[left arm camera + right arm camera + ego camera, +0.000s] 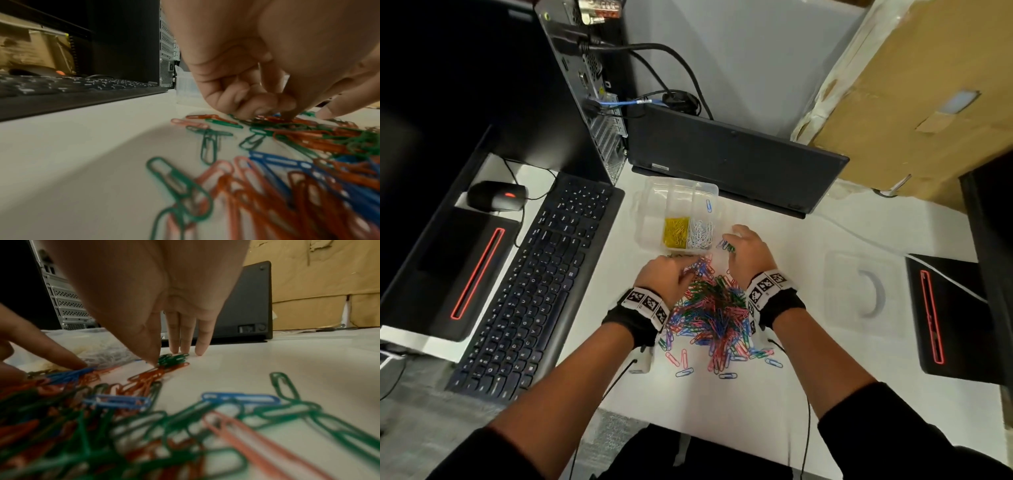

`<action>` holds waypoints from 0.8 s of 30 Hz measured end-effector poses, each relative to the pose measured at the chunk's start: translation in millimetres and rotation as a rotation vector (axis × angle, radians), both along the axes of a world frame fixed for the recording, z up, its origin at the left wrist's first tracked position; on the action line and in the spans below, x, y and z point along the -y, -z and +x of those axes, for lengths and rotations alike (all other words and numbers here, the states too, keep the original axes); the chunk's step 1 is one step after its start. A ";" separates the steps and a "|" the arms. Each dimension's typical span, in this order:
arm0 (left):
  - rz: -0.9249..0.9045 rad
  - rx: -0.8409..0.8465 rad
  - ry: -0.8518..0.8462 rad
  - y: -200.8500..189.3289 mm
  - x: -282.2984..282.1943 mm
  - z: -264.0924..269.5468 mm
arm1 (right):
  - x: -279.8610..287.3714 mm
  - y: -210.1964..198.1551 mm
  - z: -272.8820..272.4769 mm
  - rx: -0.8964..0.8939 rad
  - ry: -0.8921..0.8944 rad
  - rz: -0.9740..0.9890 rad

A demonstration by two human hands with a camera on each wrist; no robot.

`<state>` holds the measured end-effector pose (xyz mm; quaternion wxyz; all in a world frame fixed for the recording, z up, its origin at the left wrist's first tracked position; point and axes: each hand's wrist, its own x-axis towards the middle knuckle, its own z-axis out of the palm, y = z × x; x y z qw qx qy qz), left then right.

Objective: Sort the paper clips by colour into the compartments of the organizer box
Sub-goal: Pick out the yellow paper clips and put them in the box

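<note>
The white desk (825, 394) is taken up at its centre by the heap of mixed paper clips (714, 315), red, pink, blue and green, while the clear organizer box (650, 219) stands at 12 o'clock of the heap, just beyond it, with yellow clips (675, 232) in one near compartment, white clips (700, 233) in the one beside it, and a single blue clip (709, 205) in a farther compartment. The sorting is judged to be at an early stage, with a colour being gathered from the heap's far edge. The step is best done by one colour being drawn clear of the tangle before it is lifted, so that linked clips of other colours are not carried into a compartment; the box should not be nudged. The left hand (666, 275) is lowered at 11 o'clock of the heap, fingers curled, its fingertips (287, 112) pressed down and seemingly pinched on red clips. The right hand (748, 253) is held at 1 o'clock, fingers straight and pointed down, its fingertips (200, 352) touching the desk beside a small green bunch (173, 359); nothing is seen gripped by it.
</note>
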<state>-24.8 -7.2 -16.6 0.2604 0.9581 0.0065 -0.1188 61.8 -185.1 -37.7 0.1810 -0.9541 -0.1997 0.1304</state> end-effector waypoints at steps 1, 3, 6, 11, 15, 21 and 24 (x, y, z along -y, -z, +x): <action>0.008 0.010 0.002 0.8 0.2 -1.4 | 1.0 -0.4 -2.5 0.007 0.019 0.003; 0.027 0.014 0.002 3.0 1.3 -3.1 | 4.7 -0.5 -6.8 0.022 0.039 0.003; 0.004 0.007 -0.013 8.2 3.1 -4.3 | 9.9 0.5 -13.1 0.035 0.024 -0.018; -0.011 0.029 -0.066 9.7 8.3 -2.7 | 15.6 0.5 -26.0 0.049 0.011 0.014; -0.039 0.068 -0.184 8.5 3.0 -1.0 | 17.2 -4.6 -29.2 0.062 0.032 0.078; -0.019 0.013 -0.176 9.8 -20.6 -11.8 | 15.9 -8.3 -29.5 0.035 0.053 0.078; -0.010 0.011 -0.146 7.2 -25.7 -13.7 | 16.5 -9.0 -28.9 0.012 0.075 0.093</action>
